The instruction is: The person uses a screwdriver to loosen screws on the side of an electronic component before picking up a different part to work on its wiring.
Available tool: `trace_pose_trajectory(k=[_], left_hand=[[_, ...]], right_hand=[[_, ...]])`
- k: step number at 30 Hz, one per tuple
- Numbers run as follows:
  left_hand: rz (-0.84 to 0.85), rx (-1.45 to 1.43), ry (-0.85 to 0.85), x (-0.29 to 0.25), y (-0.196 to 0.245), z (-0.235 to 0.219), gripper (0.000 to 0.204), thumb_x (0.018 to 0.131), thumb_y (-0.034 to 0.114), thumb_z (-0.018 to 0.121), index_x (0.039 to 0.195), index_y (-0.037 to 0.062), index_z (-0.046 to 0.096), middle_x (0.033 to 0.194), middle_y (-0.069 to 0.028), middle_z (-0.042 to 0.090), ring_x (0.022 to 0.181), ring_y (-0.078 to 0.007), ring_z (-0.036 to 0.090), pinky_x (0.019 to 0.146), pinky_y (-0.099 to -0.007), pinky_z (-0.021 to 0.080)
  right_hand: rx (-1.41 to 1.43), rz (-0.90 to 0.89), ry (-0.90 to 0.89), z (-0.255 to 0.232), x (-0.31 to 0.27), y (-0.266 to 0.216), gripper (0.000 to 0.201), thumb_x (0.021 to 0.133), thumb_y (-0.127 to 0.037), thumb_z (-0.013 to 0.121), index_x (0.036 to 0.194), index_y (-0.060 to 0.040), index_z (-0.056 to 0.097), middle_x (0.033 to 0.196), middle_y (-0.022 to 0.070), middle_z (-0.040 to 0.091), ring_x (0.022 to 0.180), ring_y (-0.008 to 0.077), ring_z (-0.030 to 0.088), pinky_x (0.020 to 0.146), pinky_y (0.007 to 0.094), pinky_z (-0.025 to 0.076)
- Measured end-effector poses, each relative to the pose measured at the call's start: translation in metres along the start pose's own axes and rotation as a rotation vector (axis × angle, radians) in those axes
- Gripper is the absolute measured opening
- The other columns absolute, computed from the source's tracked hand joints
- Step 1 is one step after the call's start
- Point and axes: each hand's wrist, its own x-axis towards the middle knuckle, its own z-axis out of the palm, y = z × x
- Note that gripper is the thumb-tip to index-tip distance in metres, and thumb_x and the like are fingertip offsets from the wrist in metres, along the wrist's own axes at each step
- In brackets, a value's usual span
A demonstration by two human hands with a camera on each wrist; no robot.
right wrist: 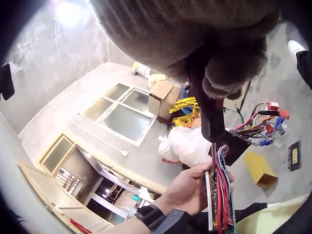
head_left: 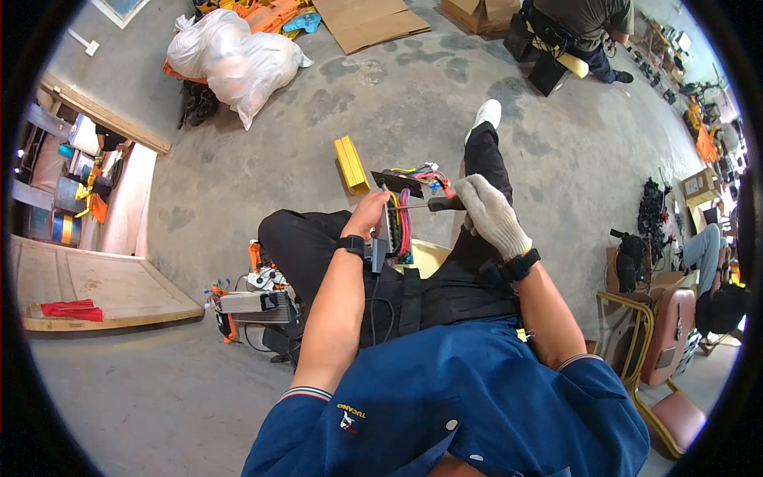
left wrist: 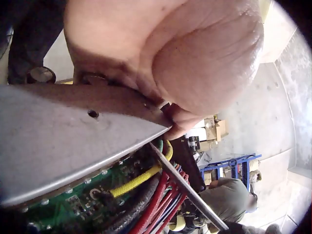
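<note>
My bare left hand (head_left: 367,215) grips the end of a metal-cased electronic controller (left wrist: 73,136), held over my lap. Along its side shows a green circuit board (left wrist: 73,192), with a yellow wire (left wrist: 139,180) and a bundle of red, blue and black wires (right wrist: 223,195). My right hand (head_left: 489,213), in a knitted glove, holds a screwdriver (right wrist: 210,119) by its dark handle. The screwdriver's shaft (left wrist: 187,187) crosses the wires, its tip at the case's edge close to my left fingers. Beyond the case, a black plate (head_left: 400,184) lies near loose coloured connectors (right wrist: 280,119).
A yellow block-shaped piece (head_left: 351,165) sits on the concrete floor ahead. To my left lies equipment with a finned metal body (head_left: 254,307). White sacks (head_left: 234,63) and flat cardboard (head_left: 369,22) are farther off. Another person (head_left: 584,32) sits at the back right, near chairs (head_left: 668,342).
</note>
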Motion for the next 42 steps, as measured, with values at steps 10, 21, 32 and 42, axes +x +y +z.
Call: trace_pose_trajectory(k=[10,21,32,42], left_hand=[[0.009,-0.029,0.006,0.009,-0.011,-0.002,0.032,0.097,0.024,0.053,0.11,-0.0019,0.067,0.106,-0.0084,0.068,0.096,-0.0173,0.06,0.086,-0.0326,0.045],[0.007,-0.03,-0.025,-0.001,0.0,0.003,0.029,0.097,0.024,0.052,0.103,0.0003,0.068,0.097,-0.0042,0.068,0.088,-0.0134,0.06,0.082,-0.03,0.046],[0.036,0.061,0.008,0.0,0.0,0.003,0.029,0.097,0.024,0.053,0.101,-0.0003,0.067,0.094,-0.0036,0.067,0.086,-0.0124,0.059,0.079,-0.0306,0.046],[0.08,0.087,0.013,0.009,-0.01,0.0,0.031,0.096,0.024,0.053,0.103,-0.0033,0.067,0.096,-0.0069,0.069,0.089,-0.0158,0.061,0.081,-0.0322,0.046]], right_hand=[[-0.034,-0.345,0.041,0.002,-0.003,0.005,0.027,0.093,-0.018,0.062,0.114,0.0002,0.061,0.087,0.0089,0.068,0.075,0.0148,0.065,0.071,0.03,0.053],[-0.029,-0.304,0.06,0.002,0.012,0.029,0.027,0.093,-0.019,0.062,0.113,-0.0005,0.062,0.082,0.0059,0.066,0.071,0.0138,0.063,0.068,0.0294,0.052],[0.055,0.02,0.009,-0.001,0.001,0.011,0.029,0.096,-0.022,0.06,0.115,-0.0007,0.062,0.082,0.0076,0.066,0.064,0.0121,0.062,0.061,0.0288,0.051],[-0.029,-0.181,0.112,0.004,0.007,0.026,0.033,0.093,-0.026,0.065,0.115,-0.0009,0.062,0.091,0.0088,0.069,0.07,0.0118,0.066,0.064,0.0279,0.052]])
